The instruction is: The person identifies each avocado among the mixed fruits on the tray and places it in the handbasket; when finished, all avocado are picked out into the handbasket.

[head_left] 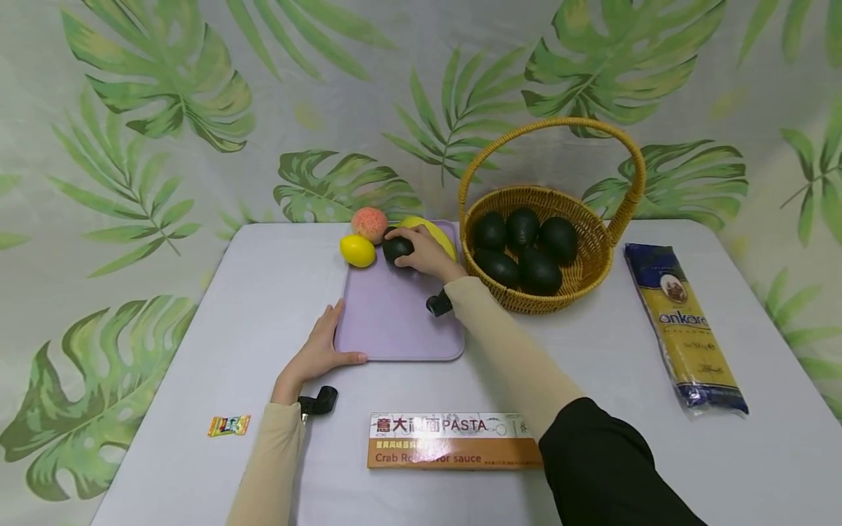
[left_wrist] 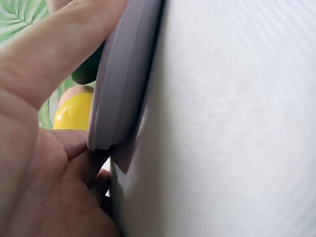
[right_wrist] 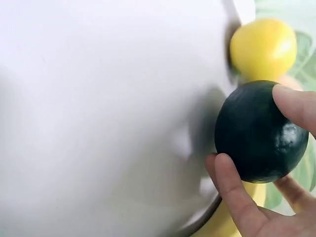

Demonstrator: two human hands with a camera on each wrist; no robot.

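My right hand (head_left: 426, 252) grips a dark avocado (right_wrist: 261, 131) between thumb and fingers, over the far part of a pale purple tray (head_left: 401, 321). My left hand (head_left: 319, 351) holds the tray's near left corner, its thumb along the front rim and its fingers at the left side. Beside the avocado, a lemon (head_left: 358, 250) lies at the tray's far left corner, with a peach (head_left: 370, 224) behind it. Yellow bananas (head_left: 442, 237) lie along the far right of the tray, partly hidden by my right hand.
A wicker basket (head_left: 592, 274) with a tall handle holds several dark avocados, just right of the tray. A bag of pasta (head_left: 684, 321) lies at the far right. In front are a pasta box (head_left: 447, 442), partly under my right arm, and a small wrapped candy (head_left: 229, 425).
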